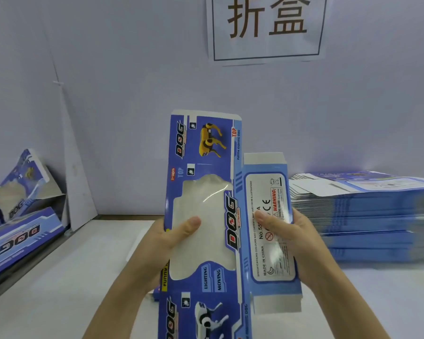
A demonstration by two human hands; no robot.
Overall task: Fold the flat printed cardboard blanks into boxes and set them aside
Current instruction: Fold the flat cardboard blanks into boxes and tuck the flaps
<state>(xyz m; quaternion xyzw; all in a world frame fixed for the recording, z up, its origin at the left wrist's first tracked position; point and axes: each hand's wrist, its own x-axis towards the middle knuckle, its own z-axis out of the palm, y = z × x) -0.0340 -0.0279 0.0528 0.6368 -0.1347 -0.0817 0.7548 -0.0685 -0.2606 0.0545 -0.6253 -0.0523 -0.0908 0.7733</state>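
Observation:
I hold a blue printed cardboard blank upright over the table, its "DOG" lettering and clear plastic window facing me. My left hand grips its left edge, thumb lying on the window. My right hand grips the right panel with the white warning label, thumb on the print. The blank bends slightly along the crease between the two panels. A tall stack of flat blanks lies on the table at the right.
Folded boxes lean and lie at the far left by a grey ledge. The white table runs up to a pale wall carrying a paper sign with large characters.

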